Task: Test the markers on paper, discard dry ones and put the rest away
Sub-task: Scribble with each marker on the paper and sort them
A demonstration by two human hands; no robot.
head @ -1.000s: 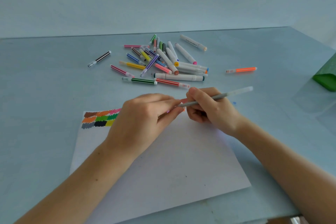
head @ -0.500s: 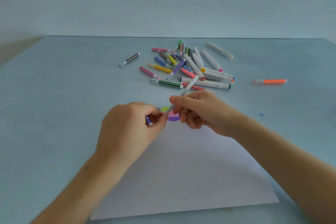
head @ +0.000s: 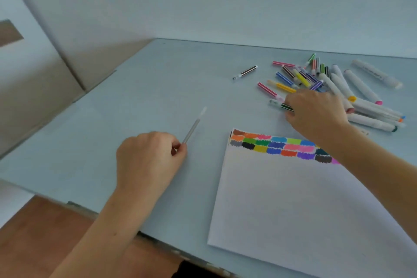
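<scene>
My left hand [head: 149,156] pinches a thin grey marker [head: 193,127] by its near end, left of the paper, with the marker pointing away over the table. My right hand [head: 316,111] reaches over the near edge of the marker pile [head: 327,83], its fingers down on a green striped marker [head: 282,105]; whether it grips it is hidden. The white paper [head: 304,198] lies at the right with rows of coloured test swatches [head: 277,144] along its far edge.
A black striped marker [head: 246,72] lies alone left of the pile. Several thick white markers [head: 365,106] lie at the pile's right side. The pale blue table [head: 146,97] ends at a near edge by a wooden floor [head: 33,232]; a wall corner stands far left.
The view has swung left. My left hand now holds the grey marker and has moved left off the paper. My right hand has let go of it and reached to the pile.
</scene>
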